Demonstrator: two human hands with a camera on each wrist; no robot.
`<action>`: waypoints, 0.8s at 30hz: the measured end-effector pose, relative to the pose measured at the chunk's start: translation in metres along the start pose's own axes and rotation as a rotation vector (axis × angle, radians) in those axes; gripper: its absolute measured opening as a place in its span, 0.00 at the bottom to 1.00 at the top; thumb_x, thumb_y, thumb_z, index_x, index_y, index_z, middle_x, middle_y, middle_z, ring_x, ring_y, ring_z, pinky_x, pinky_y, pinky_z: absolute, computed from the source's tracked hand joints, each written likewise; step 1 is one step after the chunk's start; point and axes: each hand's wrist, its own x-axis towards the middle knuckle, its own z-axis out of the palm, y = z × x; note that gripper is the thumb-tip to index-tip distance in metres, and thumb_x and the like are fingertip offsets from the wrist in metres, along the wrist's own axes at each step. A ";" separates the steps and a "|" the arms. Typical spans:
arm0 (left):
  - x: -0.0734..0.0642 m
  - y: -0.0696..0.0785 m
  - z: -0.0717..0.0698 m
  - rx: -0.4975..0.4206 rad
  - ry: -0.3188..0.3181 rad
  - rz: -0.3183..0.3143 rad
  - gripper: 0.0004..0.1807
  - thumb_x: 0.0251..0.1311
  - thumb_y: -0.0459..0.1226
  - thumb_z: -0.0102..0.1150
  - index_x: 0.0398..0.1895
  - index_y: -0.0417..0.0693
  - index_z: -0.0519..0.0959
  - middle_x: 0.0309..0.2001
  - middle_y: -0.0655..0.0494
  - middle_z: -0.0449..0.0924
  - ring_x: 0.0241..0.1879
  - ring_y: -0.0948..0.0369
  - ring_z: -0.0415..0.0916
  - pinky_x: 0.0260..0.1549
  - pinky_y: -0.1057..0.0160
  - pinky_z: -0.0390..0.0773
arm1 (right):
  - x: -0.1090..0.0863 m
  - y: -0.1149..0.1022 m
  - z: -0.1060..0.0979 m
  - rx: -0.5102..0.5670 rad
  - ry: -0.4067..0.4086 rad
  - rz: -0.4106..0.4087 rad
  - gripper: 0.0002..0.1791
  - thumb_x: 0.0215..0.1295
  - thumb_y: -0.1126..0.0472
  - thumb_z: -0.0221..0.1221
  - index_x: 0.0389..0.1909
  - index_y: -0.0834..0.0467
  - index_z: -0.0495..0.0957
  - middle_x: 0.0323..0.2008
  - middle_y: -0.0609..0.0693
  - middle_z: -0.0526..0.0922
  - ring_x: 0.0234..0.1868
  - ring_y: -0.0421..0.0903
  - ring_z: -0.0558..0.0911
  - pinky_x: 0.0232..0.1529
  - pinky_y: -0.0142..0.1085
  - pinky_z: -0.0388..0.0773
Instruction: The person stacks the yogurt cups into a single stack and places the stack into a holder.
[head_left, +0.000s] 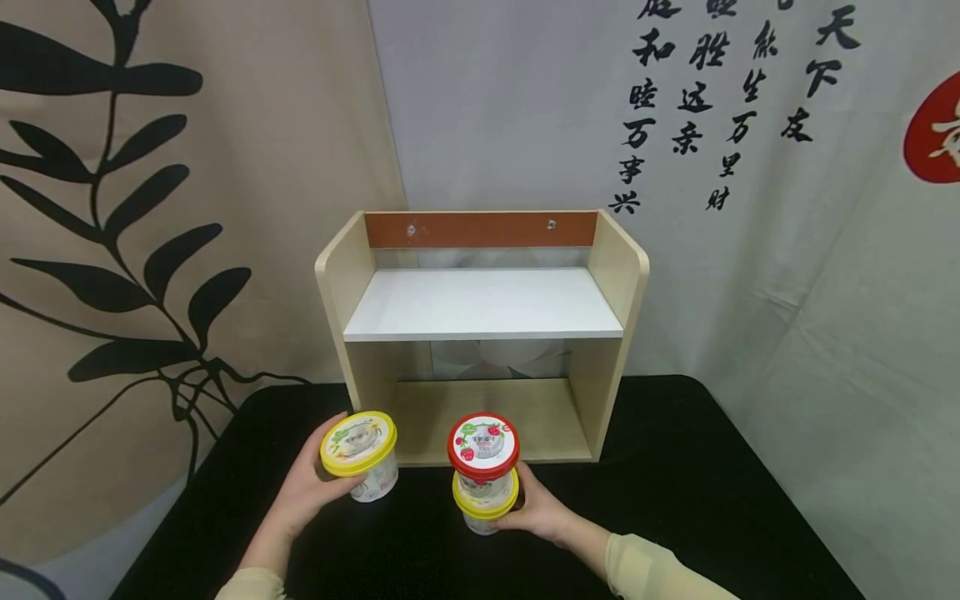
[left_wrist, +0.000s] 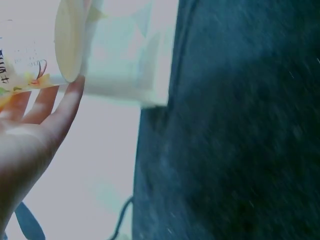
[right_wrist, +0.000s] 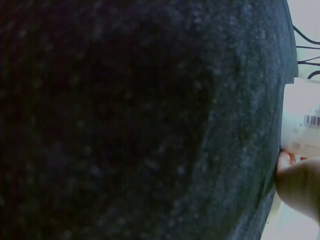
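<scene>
Yellow-lidded tub: gripped by the left hand, in front of the shelf
Red-lidded tub: stacked on a lower tub, which the right hand grasps
Table: black

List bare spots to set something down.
Free: white upper shelf, between the side panels; black table, between the right sleeve and its right edge. Crowded: before the shelf unit, where the left hand and right hand hold lidded tubs.

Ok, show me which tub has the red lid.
The upper tub of the stack at the right hand. The lower tub and the third tub, in the left hand, are both yellow-lidded.
</scene>
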 end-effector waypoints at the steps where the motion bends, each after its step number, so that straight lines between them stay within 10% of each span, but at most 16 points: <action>1: 0.001 0.002 0.003 0.002 -0.006 0.008 0.51 0.50 0.29 0.72 0.76 0.47 0.54 0.70 0.42 0.58 0.67 0.41 0.55 0.60 0.25 0.53 | 0.000 0.000 0.000 -0.001 0.000 -0.002 0.47 0.56 0.66 0.71 0.70 0.58 0.52 0.62 0.55 0.69 0.65 0.59 0.67 0.63 0.62 0.65; 24: 0.023 0.051 0.035 0.040 -0.070 0.110 0.51 0.49 0.33 0.73 0.76 0.52 0.56 0.71 0.45 0.57 0.69 0.41 0.55 0.60 0.26 0.56 | 0.000 0.000 0.000 -0.002 -0.007 -0.012 0.47 0.55 0.67 0.71 0.70 0.57 0.51 0.62 0.55 0.70 0.65 0.59 0.69 0.64 0.62 0.63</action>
